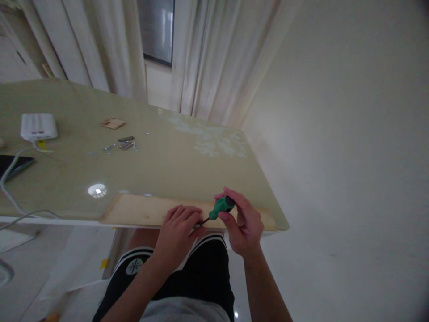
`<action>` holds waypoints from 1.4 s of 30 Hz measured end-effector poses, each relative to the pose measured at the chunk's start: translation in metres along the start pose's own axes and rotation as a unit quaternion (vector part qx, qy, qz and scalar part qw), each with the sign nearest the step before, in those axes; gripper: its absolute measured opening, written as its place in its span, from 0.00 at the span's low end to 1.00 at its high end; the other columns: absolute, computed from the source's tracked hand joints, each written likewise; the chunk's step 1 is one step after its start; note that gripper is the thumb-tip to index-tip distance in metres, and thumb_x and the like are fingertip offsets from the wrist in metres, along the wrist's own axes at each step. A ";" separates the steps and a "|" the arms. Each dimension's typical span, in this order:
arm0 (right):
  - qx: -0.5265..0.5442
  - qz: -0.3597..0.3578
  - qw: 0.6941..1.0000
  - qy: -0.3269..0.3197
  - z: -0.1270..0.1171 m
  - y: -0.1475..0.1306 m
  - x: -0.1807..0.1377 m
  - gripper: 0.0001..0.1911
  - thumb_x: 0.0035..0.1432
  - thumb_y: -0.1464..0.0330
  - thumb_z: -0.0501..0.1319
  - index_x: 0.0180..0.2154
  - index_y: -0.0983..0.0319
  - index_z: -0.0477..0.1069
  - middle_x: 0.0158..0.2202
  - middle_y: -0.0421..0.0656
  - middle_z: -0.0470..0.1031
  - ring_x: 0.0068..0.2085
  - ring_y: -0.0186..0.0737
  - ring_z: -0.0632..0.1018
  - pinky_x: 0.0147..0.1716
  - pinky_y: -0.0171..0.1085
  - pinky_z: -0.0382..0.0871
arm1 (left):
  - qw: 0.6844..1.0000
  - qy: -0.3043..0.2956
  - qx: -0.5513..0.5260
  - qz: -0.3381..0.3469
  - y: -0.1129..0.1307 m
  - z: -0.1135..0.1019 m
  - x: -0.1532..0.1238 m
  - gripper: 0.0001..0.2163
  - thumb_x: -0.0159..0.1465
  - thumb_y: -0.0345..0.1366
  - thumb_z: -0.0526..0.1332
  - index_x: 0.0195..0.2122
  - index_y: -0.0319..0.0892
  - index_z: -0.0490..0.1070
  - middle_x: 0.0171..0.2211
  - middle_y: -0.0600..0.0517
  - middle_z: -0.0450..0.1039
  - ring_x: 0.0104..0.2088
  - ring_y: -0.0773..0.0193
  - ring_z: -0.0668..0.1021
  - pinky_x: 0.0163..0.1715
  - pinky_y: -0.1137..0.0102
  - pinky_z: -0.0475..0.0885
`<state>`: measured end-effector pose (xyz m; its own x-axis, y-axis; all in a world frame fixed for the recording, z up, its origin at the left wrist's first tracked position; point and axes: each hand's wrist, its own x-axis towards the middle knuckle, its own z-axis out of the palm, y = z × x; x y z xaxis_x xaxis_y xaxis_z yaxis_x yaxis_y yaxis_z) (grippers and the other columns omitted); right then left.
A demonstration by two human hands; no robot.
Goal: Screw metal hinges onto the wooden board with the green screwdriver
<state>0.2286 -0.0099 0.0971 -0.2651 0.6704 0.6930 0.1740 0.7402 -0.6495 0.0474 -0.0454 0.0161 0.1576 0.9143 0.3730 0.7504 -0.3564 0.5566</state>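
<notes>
My right hand (244, 223) is closed round a screwdriver with a green handle (221, 206); its dark shaft points down and left to the near edge of a pale wooden board (140, 210). The board lies flat along the front edge of the glossy greenish table (161, 156). My left hand (179, 228) rests on the board's near edge with its fingers curled where the shaft's tip meets them. What those fingers pinch is too small to make out.
Loose screws and small metal parts (124, 143) lie further back on the table, beside a small wooden piece (113, 123). At the left are a white box (38, 126), a dark phone (15, 164) and a white cable (13, 197). Curtains hang behind.
</notes>
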 end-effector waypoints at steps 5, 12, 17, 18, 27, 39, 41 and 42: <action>0.003 0.006 1.000 -0.007 0.002 0.001 0.005 0.23 0.68 0.72 0.65 0.62 0.51 0.71 0.52 0.47 0.79 0.49 0.45 0.81 0.48 0.47 0.78 | 1.000 -0.004 0.005 0.001 -0.002 0.000 0.000 0.11 0.61 0.33 0.75 0.43 0.48 0.77 0.50 0.54 0.81 0.52 0.52 0.79 0.60 0.52 0.66; 0.016 0.002 1.000 -0.027 0.006 0.000 0.003 0.22 0.71 0.70 0.61 0.64 0.52 0.69 0.53 0.48 0.80 0.46 0.44 0.83 0.46 0.46 0.81 | 1.000 0.010 0.022 -0.011 0.005 0.003 0.000 0.08 0.65 0.34 0.72 0.43 0.48 0.76 0.51 0.52 0.81 0.53 0.52 0.79 0.62 0.51 0.64; -0.091 0.008 0.995 -0.038 0.002 -0.002 0.009 0.22 0.70 0.66 0.62 0.63 0.53 0.66 0.53 0.48 0.80 0.47 0.45 0.83 0.46 0.46 0.80 | 1.000 0.000 0.024 -0.011 0.005 0.002 -0.002 0.08 0.66 0.34 0.70 0.45 0.49 0.76 0.53 0.52 0.80 0.54 0.53 0.79 0.65 0.51 0.63; -0.143 -0.004 0.989 -0.034 0.001 -0.002 0.011 0.23 0.69 0.66 0.65 0.62 0.53 0.67 0.48 0.47 0.81 0.44 0.45 0.83 0.44 0.45 0.80 | 1.000 -0.002 0.025 -0.008 0.004 0.002 -0.002 0.09 0.66 0.33 0.70 0.46 0.49 0.76 0.54 0.52 0.80 0.55 0.53 0.79 0.65 0.50 0.63; -0.231 -0.099 0.959 -0.128 -0.011 -0.009 0.018 0.16 0.75 0.64 0.53 0.61 0.58 0.61 0.47 0.50 0.81 0.43 0.43 0.83 0.42 0.40 0.77 | 1.000 -0.001 0.024 0.000 -0.001 0.004 -0.003 0.10 0.67 0.30 0.69 0.47 0.50 0.77 0.54 0.52 0.81 0.56 0.52 0.79 0.66 0.50 0.62; -0.222 -0.112 0.870 -0.426 -0.045 -0.044 0.081 0.13 0.77 0.64 0.52 0.54 0.60 0.72 0.43 0.47 0.81 0.43 0.40 0.80 0.42 0.37 0.70 | 0.999 -0.004 0.032 0.005 -0.001 0.005 -0.001 0.11 0.67 0.31 0.70 0.49 0.50 0.77 0.52 0.52 0.81 0.56 0.51 0.79 0.65 0.49 0.63; -0.276 -0.068 0.840 -0.462 -0.048 -0.052 0.089 0.17 0.76 0.59 0.53 0.57 0.60 0.71 0.41 0.47 0.82 0.41 0.42 0.80 0.38 0.37 0.70 | 1.000 -0.001 0.029 0.006 -0.002 0.005 -0.002 0.11 0.67 0.31 0.69 0.49 0.51 0.77 0.52 0.52 0.81 0.55 0.51 0.79 0.65 0.49 0.63; -0.341 -0.029 0.819 -0.462 -0.048 -0.055 0.092 0.20 0.76 0.54 0.53 0.54 0.61 0.73 0.36 0.46 0.82 0.36 0.43 0.80 0.34 0.37 0.67 | 1.000 0.001 0.027 0.007 -0.002 0.005 -0.002 0.11 0.67 0.30 0.69 0.49 0.51 0.77 0.52 0.52 0.81 0.55 0.52 0.79 0.65 0.49 0.63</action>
<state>0.2398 0.0138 0.2110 -0.8407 0.5411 -0.0198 0.5408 0.8373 -0.0807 0.0493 -0.0455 0.0104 0.1678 0.9091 0.3813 0.7821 -0.3582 0.5099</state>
